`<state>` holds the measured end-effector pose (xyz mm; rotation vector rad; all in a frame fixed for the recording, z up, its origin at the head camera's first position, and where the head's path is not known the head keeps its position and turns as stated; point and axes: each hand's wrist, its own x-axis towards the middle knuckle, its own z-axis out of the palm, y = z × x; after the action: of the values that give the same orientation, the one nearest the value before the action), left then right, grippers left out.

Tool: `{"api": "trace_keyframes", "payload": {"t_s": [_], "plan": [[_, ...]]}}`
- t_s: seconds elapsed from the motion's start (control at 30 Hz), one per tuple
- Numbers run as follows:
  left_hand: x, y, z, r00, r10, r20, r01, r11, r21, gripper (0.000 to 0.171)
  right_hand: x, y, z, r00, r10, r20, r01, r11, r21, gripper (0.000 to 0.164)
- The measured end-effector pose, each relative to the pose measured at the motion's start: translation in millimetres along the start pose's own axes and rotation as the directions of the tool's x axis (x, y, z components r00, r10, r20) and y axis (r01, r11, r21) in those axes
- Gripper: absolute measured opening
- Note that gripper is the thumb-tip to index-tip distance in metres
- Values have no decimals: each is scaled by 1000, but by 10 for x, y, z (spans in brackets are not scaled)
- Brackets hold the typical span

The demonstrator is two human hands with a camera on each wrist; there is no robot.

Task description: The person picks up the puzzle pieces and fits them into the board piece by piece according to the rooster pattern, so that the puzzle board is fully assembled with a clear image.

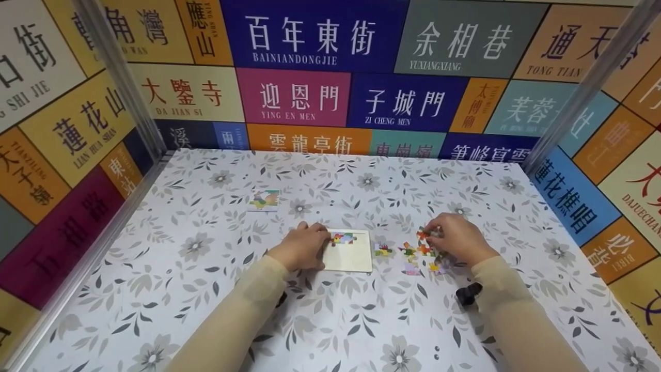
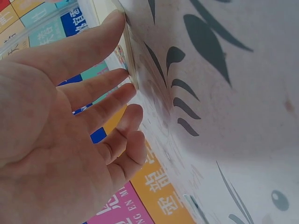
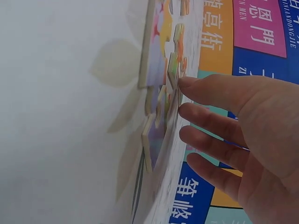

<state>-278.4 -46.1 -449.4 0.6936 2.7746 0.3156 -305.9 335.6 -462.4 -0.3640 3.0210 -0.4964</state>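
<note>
A pale puzzle tray (image 1: 348, 258) lies in the middle of the table, with a small patch of joined jigsaw pieces (image 1: 343, 238) at its top. At the tray's left edge, my left hand (image 1: 302, 247) rests its thumb and fingertips against the rim; the left wrist view shows these fingers fairly straight. To the right, my right hand (image 1: 457, 237) reaches into a cluster of loose jigsaw pieces (image 1: 424, 250). Its thumb and forefinger pinch the edges of a puzzle piece there, mostly hidden by the fingers. Other pieces (image 3: 156, 135) lie just in front of the fingertips.
A small colourful picture card (image 1: 264, 200) lies at the back left of the floral tablecloth (image 1: 206, 289). One loose piece (image 1: 383, 250) sits between tray and cluster. Walls of lettered panels (image 1: 320, 41) enclose the back and sides.
</note>
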Motion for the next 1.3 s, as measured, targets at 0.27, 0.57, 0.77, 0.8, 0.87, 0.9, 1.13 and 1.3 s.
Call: {"api": "trace_keyframes", "payload": {"t_s": [0.27,0.57,0.77,0.8,0.87,0.9,1.13,1.3], "plan": [[-9,15,-11,1000,-8,8,8,1000,-23,71,6,8,-2,1000,-13,2,13,1000,23,19],[-12,0,-2,1000,-3,-1,3,1000,10,70,-2,15,47,997,-75,-30,75,997,-9,16],[-20,23,-14,1000,-9,2,9,1000,6,70,-28,-3,27,997,-66,-39,66,998,-9,14],[-18,26,-12,1000,-10,2,10,1000,-1,71,-30,-9,20,998,-57,-39,56,998,-8,14],[-18,28,-16,1000,-11,2,11,1000,-3,71,-30,-24,15,998,-50,-37,50,999,-7,15],[-18,28,-16,1000,-11,1,11,1000,-2,71,-29,-31,13,998,-51,-35,51,999,-6,16],[-22,26,-18,1000,-10,-3,10,1000,7,70,-29,-94,30,995,-87,-55,86,996,-6,16],[-26,36,-28,1000,-11,0,11,1000,0,70,-22,-124,56,993,-96,-73,95,995,-15,16]]}}
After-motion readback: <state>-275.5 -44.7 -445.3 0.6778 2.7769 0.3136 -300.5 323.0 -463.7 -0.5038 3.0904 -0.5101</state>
